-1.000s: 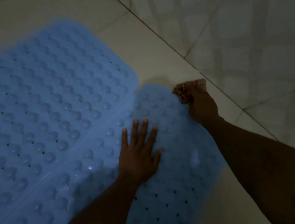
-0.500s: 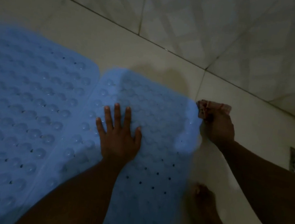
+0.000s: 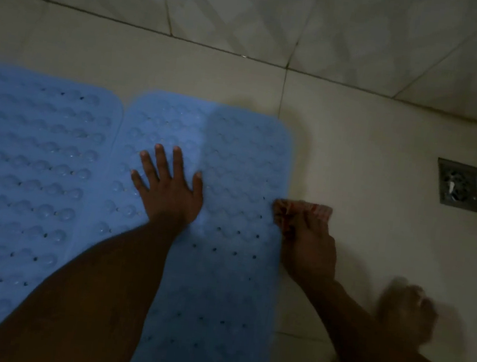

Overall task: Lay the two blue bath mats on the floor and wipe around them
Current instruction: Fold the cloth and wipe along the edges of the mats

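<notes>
- Left hand (image 3: 169,193): fingers spread, pressing flat on right mat (image 3: 224,239).
- Right hand (image 3: 310,249): grasping cloth (image 3: 302,211) at mat's right edge, on floor (image 3: 375,227).
- Left mat (image 3: 28,170) alongside.

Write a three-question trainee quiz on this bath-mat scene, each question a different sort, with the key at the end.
1. True or false: the left hand lies flat on the right-hand blue dimpled rubber bath mat.
2. The right hand grips: A) a reddish crumpled cloth, B) a scrubbing brush, C) nothing.
3. Fill in: the square metal floor drain lies to that mat's ___ in the picture.
Key: 1 true; 2 A; 3 right.
</notes>
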Demonstrator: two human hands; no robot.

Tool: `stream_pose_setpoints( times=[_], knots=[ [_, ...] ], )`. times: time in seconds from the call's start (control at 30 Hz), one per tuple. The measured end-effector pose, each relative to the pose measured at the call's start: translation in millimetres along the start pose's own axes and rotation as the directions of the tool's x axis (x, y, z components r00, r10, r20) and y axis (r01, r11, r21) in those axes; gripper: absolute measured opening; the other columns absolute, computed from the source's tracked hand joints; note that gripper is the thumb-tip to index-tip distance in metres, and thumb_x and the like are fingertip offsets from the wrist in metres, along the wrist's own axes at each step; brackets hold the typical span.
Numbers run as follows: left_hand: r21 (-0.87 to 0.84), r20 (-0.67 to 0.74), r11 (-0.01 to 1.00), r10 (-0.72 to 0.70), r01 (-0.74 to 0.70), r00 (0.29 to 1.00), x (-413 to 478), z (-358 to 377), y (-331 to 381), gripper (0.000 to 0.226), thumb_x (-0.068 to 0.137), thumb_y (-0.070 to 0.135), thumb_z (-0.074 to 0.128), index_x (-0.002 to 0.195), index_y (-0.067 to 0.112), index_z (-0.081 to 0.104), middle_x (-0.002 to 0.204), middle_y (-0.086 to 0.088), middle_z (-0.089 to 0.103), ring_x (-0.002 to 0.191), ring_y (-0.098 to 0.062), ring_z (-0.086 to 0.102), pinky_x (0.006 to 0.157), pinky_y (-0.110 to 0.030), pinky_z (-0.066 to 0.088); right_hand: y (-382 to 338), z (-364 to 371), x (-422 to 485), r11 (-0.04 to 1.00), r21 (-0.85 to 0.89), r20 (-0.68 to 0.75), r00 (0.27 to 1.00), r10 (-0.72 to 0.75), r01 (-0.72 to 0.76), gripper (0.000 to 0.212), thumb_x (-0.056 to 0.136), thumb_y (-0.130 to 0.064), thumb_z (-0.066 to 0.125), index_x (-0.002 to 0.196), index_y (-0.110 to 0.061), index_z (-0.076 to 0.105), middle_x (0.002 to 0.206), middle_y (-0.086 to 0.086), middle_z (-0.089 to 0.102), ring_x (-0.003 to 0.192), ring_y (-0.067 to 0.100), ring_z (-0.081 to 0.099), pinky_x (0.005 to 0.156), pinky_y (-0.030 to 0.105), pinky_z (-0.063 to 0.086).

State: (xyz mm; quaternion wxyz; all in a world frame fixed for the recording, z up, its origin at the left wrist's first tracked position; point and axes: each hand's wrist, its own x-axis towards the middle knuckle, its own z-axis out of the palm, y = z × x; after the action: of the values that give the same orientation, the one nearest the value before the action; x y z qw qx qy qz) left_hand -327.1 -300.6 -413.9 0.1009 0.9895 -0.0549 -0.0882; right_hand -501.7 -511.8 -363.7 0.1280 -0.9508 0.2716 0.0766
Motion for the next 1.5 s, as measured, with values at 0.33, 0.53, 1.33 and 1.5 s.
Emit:
stream_pose_setpoints(
  times=[0.33, 0.53, 1.33, 1.5],
  knots=[
    [0.074, 0.134, 0.997, -0.002, -0.008, 0.991, 3.6, -5.8, -4.6, 0.08, 0.097, 0.072, 0.012, 0.162, 0.03, -0.009, 0.169, -0.006, -0.021, 0.153, -0.033, -0.024, 0.122, -0.059, -0.009, 25.9, 34.8, -5.9, 0.971, 0.024, -0.148, 0.961, -0.232, 0.238, 0.053, 0.099, -0.028, 0.038, 0.145, -0.003, 0.048, 0.149, 0.019, 0.048, 0.14, 0.036, 0.043, 0.114, 0.05, 0.032],
    [0.042, 0.066, 0.998, 0.042, -0.045, 0.997, -131.6, 3.5, -18.5, 0.079, 0.097, 0.068, 0.025, 0.163, 0.029, 0.009, 0.172, -0.007, -0.004, 0.157, -0.03, -0.007, 0.125, -0.054, 0.001, 26.6, 54.3, -8.4, 0.976, -0.026, -0.206, 0.954, -0.219, 0.218, 0.059, 0.102, -0.028, 0.035, 0.154, -0.002, 0.033, 0.162, 0.019, 0.03, 0.151, 0.033, 0.028, 0.121, 0.052, 0.02],
    [0.084, 0.037, 0.996, -0.036, 0.032, 0.999, -200.8, 26.3, -18.7, 0.083, 0.094, 0.075, 0.018, 0.162, 0.033, -0.004, 0.171, -0.002, -0.015, 0.155, -0.029, -0.019, 0.125, -0.054, -0.005, 26.8, 58.7, -8.9, 0.96, -0.077, -0.23, 0.933, -0.279, 0.268, 0.059, 0.102, -0.029, 0.033, 0.153, -0.001, 0.032, 0.16, 0.022, 0.032, 0.15, 0.036, 0.027, 0.12, 0.054, 0.021],
    [0.021, 0.087, 0.999, -0.036, 0.034, 0.996, -231.2, 28.7, -15.6, 0.076, 0.099, 0.066, 0.016, 0.163, 0.029, -0.003, 0.17, -0.004, -0.016, 0.156, -0.028, -0.016, 0.125, -0.049, -0.006, 36.0, 62.1, -59.0, 0.954, -0.027, -0.158, 0.941, -0.3, 0.3, 0.063, 0.1, -0.033, 0.027, 0.153, 0.001, 0.034, 0.159, 0.024, 0.032, 0.15, 0.038, 0.027, 0.119, 0.056, 0.021]
  ],
)
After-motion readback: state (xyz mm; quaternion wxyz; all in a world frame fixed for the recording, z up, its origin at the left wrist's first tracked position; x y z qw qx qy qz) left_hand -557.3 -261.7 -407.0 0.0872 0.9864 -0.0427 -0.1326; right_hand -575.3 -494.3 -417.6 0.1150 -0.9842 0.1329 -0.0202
